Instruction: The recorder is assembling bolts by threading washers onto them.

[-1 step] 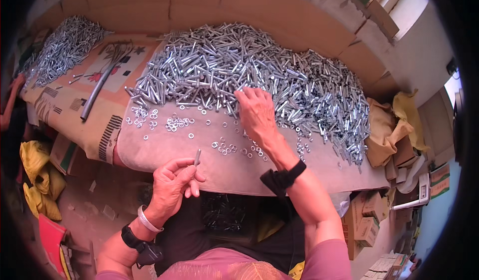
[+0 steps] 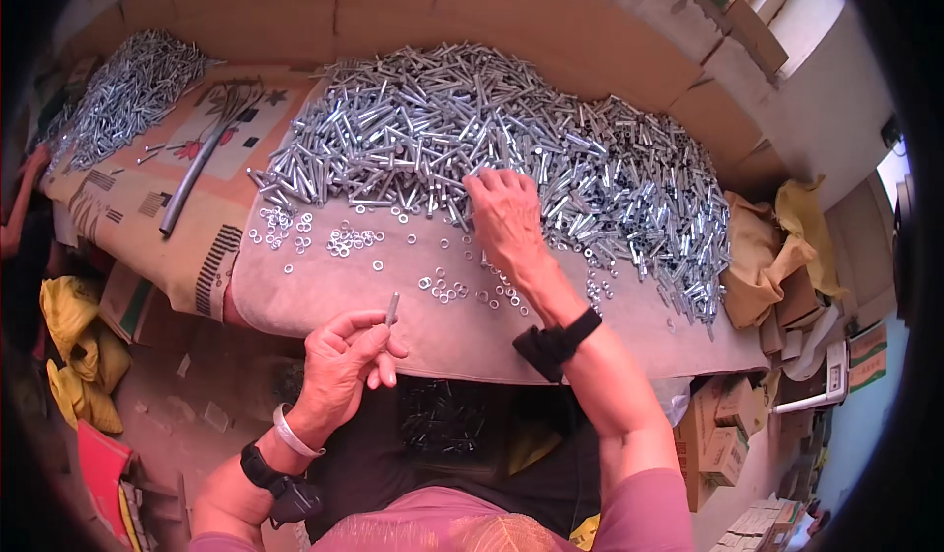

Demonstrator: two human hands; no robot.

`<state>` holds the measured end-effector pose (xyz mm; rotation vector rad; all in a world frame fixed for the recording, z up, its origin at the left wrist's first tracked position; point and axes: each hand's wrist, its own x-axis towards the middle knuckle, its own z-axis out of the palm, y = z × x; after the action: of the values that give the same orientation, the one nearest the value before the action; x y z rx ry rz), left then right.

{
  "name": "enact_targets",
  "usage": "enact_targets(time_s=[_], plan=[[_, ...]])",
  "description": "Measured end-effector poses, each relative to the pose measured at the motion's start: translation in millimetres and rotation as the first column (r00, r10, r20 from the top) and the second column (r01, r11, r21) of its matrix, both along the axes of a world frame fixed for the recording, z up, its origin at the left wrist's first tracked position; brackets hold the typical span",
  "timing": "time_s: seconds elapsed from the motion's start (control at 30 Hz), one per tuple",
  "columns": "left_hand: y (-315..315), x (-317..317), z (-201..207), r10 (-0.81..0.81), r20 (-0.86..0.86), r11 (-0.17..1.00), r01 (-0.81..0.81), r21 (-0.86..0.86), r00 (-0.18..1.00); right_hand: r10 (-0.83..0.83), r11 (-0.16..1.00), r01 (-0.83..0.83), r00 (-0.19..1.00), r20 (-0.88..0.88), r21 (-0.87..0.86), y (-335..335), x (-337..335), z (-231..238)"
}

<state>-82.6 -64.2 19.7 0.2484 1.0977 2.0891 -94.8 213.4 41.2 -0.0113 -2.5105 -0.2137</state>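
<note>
My left hand (image 2: 346,360) is closed in front of the table's near edge, with a slim silvery bolt (image 2: 392,309) pinched upright between thumb and fingers. Farther in, my right hand (image 2: 506,213) reaches to the near edge of a wide heap of silvery metal bolts (image 2: 423,119). Its fingers are curled down among the pieces; whatever they grip is hidden behind the hand. Loose metal washers (image 2: 349,240) lie in small clusters on the pinkish cloth (image 2: 324,291), and more washers (image 2: 447,287) are scattered left of my right forearm.
A second bolt heap (image 2: 133,95) and a dark tube (image 2: 197,174) lie on the patterned cloth at left. Below the table, a container of dark metal pieces (image 2: 442,419) sits between my legs. Cardboard (image 2: 551,21) lines the back; sacks (image 2: 757,242) and boxes (image 2: 728,454) stand right.
Almost nothing differs. My left hand, still pinching the bolt, and my right hand at the heap have barely shifted.
</note>
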Motion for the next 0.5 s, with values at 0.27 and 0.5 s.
enact_targets(time_s=[0.27,0.5], plan=[[12,16,-1,-0.009,0.004,1.0,0.009,-0.009,1.0,-0.094,0.99,0.099,0.994,-0.054,0.103,17,-15,-8],[29,29,-9,-0.008,0.033,0.999,0.009,-0.036,0.999,-0.085,0.974,0.058,0.989,-0.118,-0.219,22,13,5]])
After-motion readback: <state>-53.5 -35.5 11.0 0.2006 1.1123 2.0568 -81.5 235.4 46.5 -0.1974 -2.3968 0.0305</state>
